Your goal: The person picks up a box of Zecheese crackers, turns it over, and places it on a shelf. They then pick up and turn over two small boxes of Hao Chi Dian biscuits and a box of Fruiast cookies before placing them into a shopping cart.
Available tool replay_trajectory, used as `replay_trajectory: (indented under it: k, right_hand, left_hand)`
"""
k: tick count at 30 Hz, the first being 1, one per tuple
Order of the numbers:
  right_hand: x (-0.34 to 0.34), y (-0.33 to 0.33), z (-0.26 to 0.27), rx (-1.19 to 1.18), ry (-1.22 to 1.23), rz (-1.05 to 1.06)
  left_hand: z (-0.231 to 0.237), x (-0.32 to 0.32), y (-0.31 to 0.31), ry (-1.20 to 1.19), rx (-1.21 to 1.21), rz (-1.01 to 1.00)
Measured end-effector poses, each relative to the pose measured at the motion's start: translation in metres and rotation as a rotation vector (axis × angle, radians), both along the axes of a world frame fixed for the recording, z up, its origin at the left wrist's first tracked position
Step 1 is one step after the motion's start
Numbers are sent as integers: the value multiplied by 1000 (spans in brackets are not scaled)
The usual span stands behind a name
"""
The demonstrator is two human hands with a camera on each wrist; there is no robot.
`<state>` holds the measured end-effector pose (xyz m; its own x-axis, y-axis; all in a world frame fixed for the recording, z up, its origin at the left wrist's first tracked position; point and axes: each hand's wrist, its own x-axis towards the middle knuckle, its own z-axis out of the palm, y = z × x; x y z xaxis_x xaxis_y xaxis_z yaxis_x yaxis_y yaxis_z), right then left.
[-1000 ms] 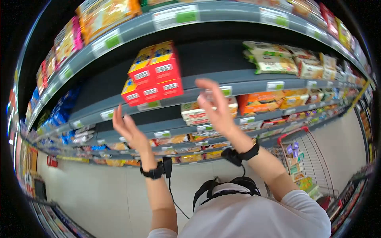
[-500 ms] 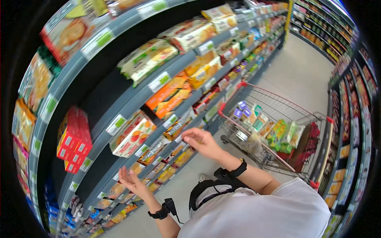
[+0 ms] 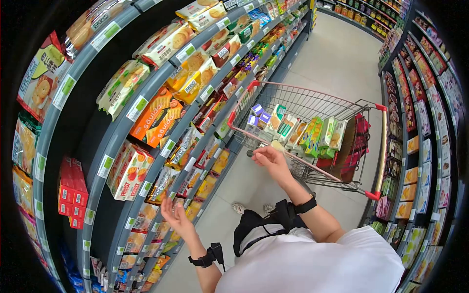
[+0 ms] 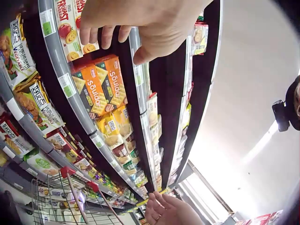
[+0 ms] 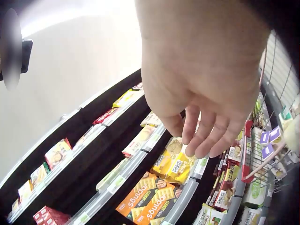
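On your left, a shelf rack (image 3: 101, 179) holds Soulda boxes (image 3: 156, 117) between cookie boxes (image 3: 129, 171) and biscuit packets (image 3: 195, 80), while ahead, slightly right, a cart (image 3: 384, 146) carries groceries (image 3: 312, 136), with another rack (image 3: 436, 161) beyond it.

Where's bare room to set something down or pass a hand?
Bare shelf between the red boxes and green-white packs; more beside the white boxes, opposite the orange boxes. Floor shows between shelving and cart. Crowded: orange boxes through yellow packs, and mid-cart.
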<state>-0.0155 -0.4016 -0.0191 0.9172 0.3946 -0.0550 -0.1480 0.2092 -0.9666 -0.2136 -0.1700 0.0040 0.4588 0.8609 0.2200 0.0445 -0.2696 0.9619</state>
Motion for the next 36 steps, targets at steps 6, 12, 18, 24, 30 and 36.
replay_trajectory:
  k: [6,12,18,24,30,36]
  right_hand:
    - [-8,-9,-4,-6,-37,89]
    - [-15,0,-6,60,-19,177]
    - [-22,20,-2,-38,-3,318]
    - [-29,62,13,-51,-3,442]
    - [-42,118,19,-26,-11,501]
    - [-90,201,44,16,-115,602]
  left_hand:
    - [-2,-13,-19,8,-42,-9]
    - [-10,-39,-25,22,-8,75]
    - [-5,-66,-40,69,-12,162]
    - [5,-94,-36,92,33,288]
    - [3,-121,-8,33,-7,362]
    - [-2,-164,56,-32,9,414]
